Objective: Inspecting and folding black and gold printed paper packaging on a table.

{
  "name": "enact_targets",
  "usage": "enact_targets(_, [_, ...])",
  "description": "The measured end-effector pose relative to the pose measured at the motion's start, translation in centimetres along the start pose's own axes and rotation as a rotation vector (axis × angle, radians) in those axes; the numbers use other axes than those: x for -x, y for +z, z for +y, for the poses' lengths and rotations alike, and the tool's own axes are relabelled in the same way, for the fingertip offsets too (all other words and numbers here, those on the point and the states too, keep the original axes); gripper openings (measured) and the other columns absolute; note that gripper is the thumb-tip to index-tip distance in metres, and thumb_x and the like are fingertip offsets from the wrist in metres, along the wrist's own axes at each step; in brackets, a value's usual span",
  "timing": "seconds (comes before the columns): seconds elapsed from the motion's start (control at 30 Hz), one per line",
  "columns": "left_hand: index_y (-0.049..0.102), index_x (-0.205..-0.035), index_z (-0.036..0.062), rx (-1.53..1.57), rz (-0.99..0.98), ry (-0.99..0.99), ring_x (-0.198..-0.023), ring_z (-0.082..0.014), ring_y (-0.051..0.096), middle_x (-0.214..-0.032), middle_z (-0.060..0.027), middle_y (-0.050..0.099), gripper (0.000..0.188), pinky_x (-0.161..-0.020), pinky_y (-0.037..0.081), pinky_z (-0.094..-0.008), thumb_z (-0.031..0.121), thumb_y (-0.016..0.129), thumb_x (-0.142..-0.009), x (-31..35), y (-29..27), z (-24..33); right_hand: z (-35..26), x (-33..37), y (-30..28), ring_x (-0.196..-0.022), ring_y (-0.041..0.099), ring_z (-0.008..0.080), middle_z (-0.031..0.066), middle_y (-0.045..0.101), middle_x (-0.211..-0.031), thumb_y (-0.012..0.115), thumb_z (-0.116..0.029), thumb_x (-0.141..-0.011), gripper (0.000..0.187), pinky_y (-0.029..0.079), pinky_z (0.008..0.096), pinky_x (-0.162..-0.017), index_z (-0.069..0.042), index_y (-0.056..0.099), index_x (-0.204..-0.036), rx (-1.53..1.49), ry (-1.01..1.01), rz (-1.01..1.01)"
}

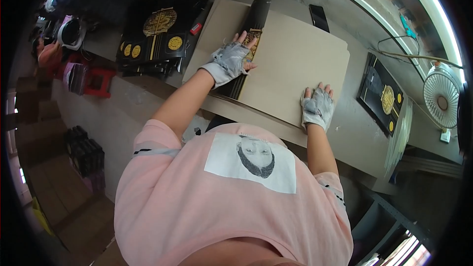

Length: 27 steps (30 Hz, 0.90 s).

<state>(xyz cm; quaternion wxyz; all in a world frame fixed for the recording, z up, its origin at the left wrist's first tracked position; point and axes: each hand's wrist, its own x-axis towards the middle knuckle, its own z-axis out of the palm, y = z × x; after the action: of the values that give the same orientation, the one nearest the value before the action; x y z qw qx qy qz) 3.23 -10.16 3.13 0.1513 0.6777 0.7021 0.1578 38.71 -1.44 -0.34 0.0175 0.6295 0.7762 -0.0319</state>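
Note:
A large beige cardboard sheet (300, 64) lies on the table in front of me, with more board under it at the left. Across its left part runs a narrow black printed strip (259, 14) with a gold pattern, its far end curling up. My left hand (230, 61), in a grey fingerless glove, rests on this strip with its fingers spread. My right hand (318, 106), gloved the same way, lies flat on the board's near right corner, fingers stretched out. Neither hand grips anything.
Black and gold printed sheets (157, 24) are piled at the left, a small red box (196, 28) beside them. A black phone (319, 17) lies beyond the board. Another black and gold stack (382, 93) and a white fan (441, 93) stand right. A red stool (100, 81) is far left.

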Motion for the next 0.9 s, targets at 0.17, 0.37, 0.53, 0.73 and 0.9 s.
enact_targets(0.17, [0.038,-0.161,0.0241,-0.267,-0.133,0.024,-0.157,-0.0418,0.019,-0.171,-0.0156,0.022,0.077,-0.126,0.022,-0.0535,0.065,0.052,-0.097,-0.2,1.0,3.1,0.3,-0.2,1.0,-0.152,0.033,0.0418,0.0242,0.040,-0.161,0.051,-0.053,-0.101,0.070,0.029,0.0481,-0.123,-0.008,0.048,-0.154,0.005,-0.018,0.017])
enact_targets(0.37, [0.042,-0.159,0.0303,-0.431,-0.103,0.057,-0.157,-0.0356,0.022,-0.171,-0.0053,0.028,0.069,-0.125,0.023,-0.0567,0.063,0.049,-0.099,-0.2,2.2,2.9,-4.4,-1.0,-1.1,-0.126,0.060,0.0361,0.0202,0.067,-0.131,0.064,-0.040,-0.098,0.050,0.046,0.0428,-0.108,-0.005,0.065,-0.133,-0.247,-0.229,-0.003])
enact_targets(0.53, [0.041,-0.159,0.0339,-0.439,-0.110,0.057,-0.157,-0.0310,0.023,-0.171,-0.0023,0.028,0.064,-0.125,0.024,-0.0560,0.057,0.052,-0.100,-0.7,2.8,3.2,-10.6,-3.7,2.2,-0.079,0.069,0.0302,0.0116,0.073,-0.086,0.069,-0.037,-0.095,0.030,0.054,0.0404,-0.075,-0.007,0.073,-0.097,-0.891,-0.173,-0.253])
enact_targets(0.73, [0.040,-0.160,0.0268,-0.340,0.015,0.062,-0.155,-0.0309,0.029,-0.170,-0.0059,0.030,0.067,-0.126,0.025,-0.0527,0.046,0.059,-0.099,-0.7,5.1,0.4,-15.2,-4.5,-1.4,-0.057,0.058,0.0148,0.0031,0.064,-0.066,0.070,-0.038,-0.097,0.032,0.046,0.0307,-0.057,-0.008,0.069,-0.087,-0.772,0.063,-0.843])
enact_targets(0.9, [0.039,-0.157,0.0030,-0.276,0.056,0.013,-0.147,-0.0335,0.042,-0.161,-0.0225,0.038,0.069,-0.119,0.037,-0.0450,0.038,0.056,-0.100,-5.4,-0.3,1.3,-14.7,-4.0,-0.6,-0.056,0.060,0.0157,0.0047,0.065,-0.067,0.069,-0.033,-0.097,0.029,0.046,0.0310,-0.054,-0.006,0.068,-0.087,-0.765,0.028,-0.828])
